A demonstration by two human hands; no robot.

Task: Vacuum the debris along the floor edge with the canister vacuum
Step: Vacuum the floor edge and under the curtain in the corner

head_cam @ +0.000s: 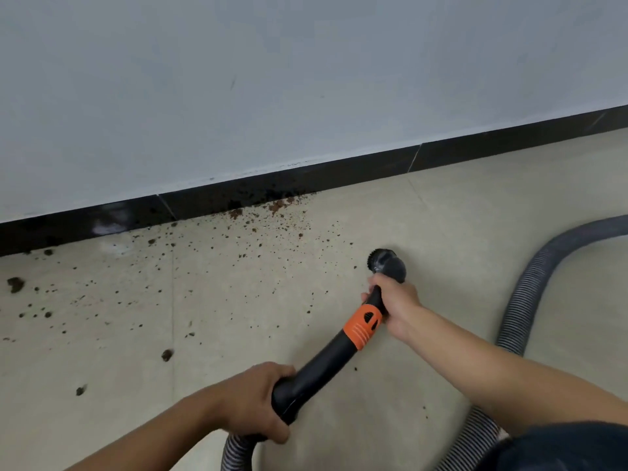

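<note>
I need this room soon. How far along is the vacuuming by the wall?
Looks early. The floor right of the brush looks clean. The left hand and right hand hold the wand, brush at the dirt's right fringe. Left to do: dirt thick against the baseboard and scattered across the floor leftward.

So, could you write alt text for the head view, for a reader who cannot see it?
A person's left hand grips the rear of a black vacuum wand and the right hand grips it near the round brush nozzle, low over a beige floor. Brown debris lies scattered left of the nozzle, thickest along the black baseboard.
</note>
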